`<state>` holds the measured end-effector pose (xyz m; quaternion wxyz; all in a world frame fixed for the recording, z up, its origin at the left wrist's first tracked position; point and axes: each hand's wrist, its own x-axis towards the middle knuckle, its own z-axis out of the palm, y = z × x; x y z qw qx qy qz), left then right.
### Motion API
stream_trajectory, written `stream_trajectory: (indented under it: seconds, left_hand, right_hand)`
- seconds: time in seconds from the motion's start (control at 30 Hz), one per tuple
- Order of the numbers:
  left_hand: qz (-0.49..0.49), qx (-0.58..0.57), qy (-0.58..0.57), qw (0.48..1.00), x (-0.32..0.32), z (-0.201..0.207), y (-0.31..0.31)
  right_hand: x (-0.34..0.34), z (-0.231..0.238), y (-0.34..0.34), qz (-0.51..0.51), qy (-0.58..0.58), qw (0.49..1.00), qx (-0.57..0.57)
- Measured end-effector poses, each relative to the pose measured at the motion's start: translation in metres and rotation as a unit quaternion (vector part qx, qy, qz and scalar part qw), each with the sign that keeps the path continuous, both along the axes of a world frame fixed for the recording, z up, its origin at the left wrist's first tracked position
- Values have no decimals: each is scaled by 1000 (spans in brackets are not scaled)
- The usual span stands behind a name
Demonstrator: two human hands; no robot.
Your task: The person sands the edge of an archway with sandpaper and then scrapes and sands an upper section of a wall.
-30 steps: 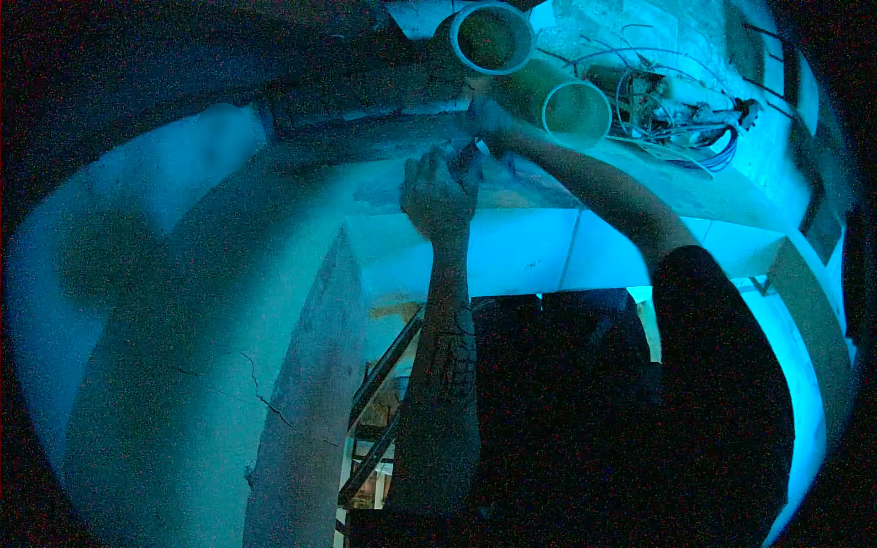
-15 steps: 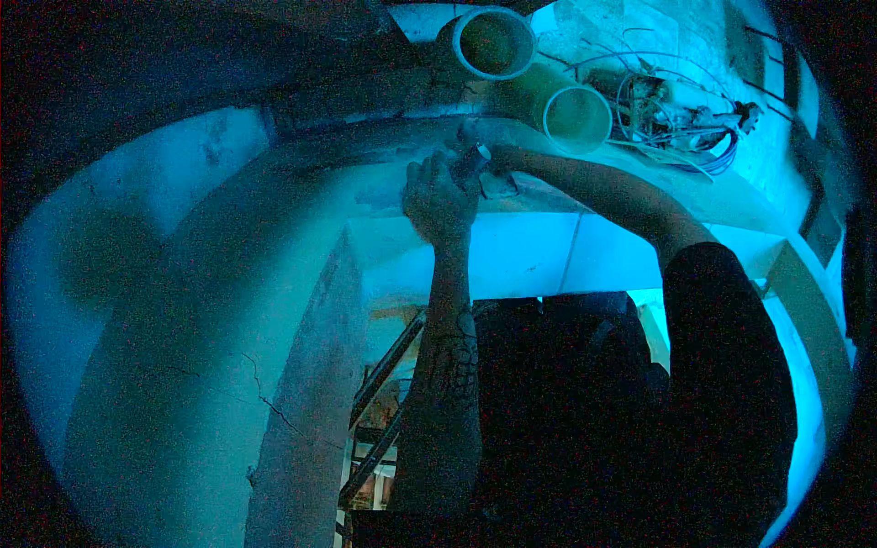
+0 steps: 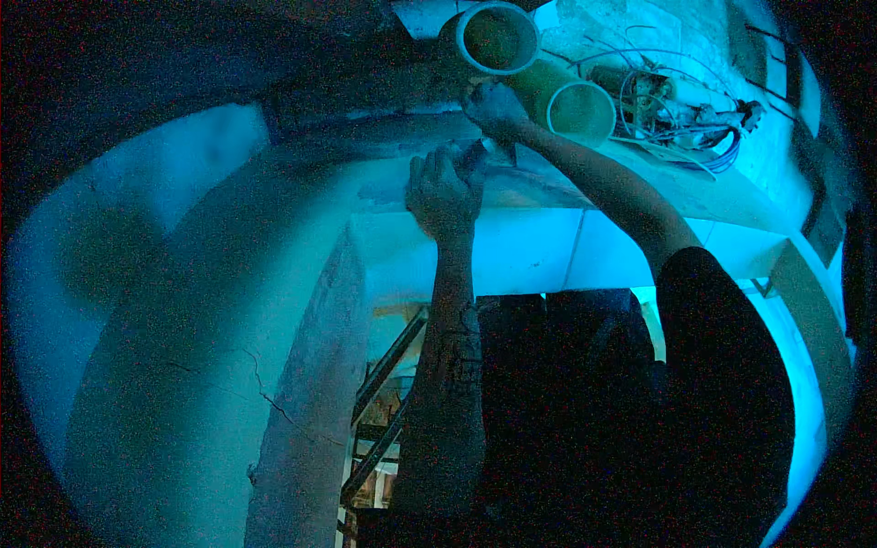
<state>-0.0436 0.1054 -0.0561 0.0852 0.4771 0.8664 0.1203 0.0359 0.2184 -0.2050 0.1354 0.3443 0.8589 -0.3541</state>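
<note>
1. Since the earlier frames the right hand [image 3: 493,108] has risen toward the top centre of the frame, against the lower rim of the near pipe [image 3: 496,36]; the left hand [image 3: 445,190] has stayed just below it.
2. The left hand is curled shut on a small dark tool [image 3: 475,157]; whether the right hand grips anything cannot be told.
3. Two round, smooth plastic pipes show open ends at the top centre; the second pipe [image 3: 581,112] sits right of the right hand.
4. A tangle of thin wires [image 3: 681,123] lies upper right.
5. The wall [image 3: 183,365] at lower left is rough plaster, cracked.
</note>
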Motion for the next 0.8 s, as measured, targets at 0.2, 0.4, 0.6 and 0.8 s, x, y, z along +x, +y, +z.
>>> stream_trajectory:
  seconds: [0.2, 0.4, 0.6, 0.8]
  left_hand:
    - [29, 19, -77, 996, 3, 10, 6]
    - [5, -60, 37, 998, -10, -16, -25]
    - [23, -33, -13, 999, 1, -6, -2]
    - [7, -43, 15, 999, 0, -7, 0]
  right_hand:
    - [12, 7, 6, 209, 29, 977, 43]
    - [14, 128, 6, -141, 4, 963, -231]
    - [90, 157, 38, -217, 55, 965, -137]
    - [184, 189, 57, -272, -58, 960, 29]
